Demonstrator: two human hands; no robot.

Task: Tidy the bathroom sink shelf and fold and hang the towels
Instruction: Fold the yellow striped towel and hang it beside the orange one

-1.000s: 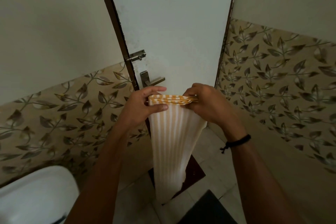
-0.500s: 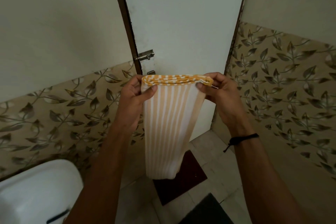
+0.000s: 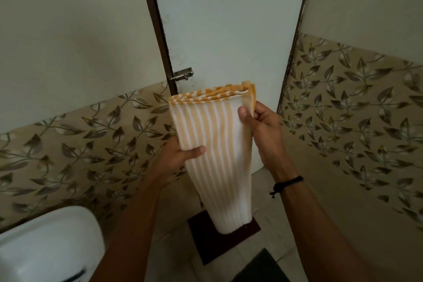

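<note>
the person holds a striped orange and white towel [image 3: 214, 144] up in front of the closed door [image 3: 229, 30], already folded into a long narrow strip that hangs down towards the floor. the right hand [image 3: 261, 126] pinches the top right corner, thumb on the near face and fingers closed behind the doubled edge. the left hand [image 3: 180, 155] is closed on the left edge lower down, thumb across the front, fingers hidden behind the cloth. the step looks like a further fold, and to do it well the left hand should probably bring the hanging part up so the ends meet square, while the right keeps the stacked layers at the top from sliding apart; the cloth is limp and will sag if either pinch loosens. no rail or hook shows here, so the hanging place cannot be told. the room is tight: leaf-patterned tiles [image 3: 354, 110] on both side walls, a bolt latch [image 3: 182, 75] on the door, a white toilet tank [image 3: 45, 247] near left, a dark mat [image 3: 229, 242] on the floor below the towel
</note>
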